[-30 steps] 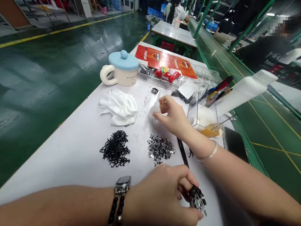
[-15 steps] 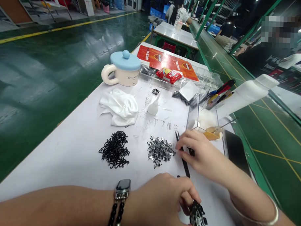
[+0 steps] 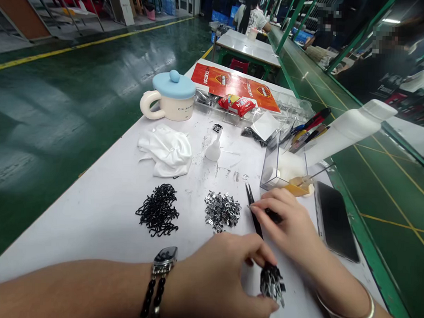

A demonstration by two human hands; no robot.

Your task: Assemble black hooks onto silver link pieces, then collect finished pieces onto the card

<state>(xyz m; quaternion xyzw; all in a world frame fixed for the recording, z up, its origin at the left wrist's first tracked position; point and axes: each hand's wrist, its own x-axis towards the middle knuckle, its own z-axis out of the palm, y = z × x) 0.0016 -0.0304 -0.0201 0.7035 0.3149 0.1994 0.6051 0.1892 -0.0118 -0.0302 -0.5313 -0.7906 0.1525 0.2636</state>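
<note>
My left hand, with a watch on its wrist, curls its fingers and thumb around a bunch of small black and silver metal pieces near the front of the table. Farther right, my right hand pinches thumb and forefinger together; a tiny silver piece shows at their tips. Black tweezers lie beside those fingertips, points facing away. Something dark under the right palm is mostly hidden. Left of the tweezers lies a pile of small silver metal parts, and beyond it a pile of black hooks.
A white cloth, a lidded mug and a small squeeze bottle stand farther back. On the right are a clear pen box, a tall white bottle and a phone. Other people sit in the background.
My right hand's fingers have closed into a pinch near the pile and drawn slightly right. My left hand and its bunch have shifted a little left and away from me.
</note>
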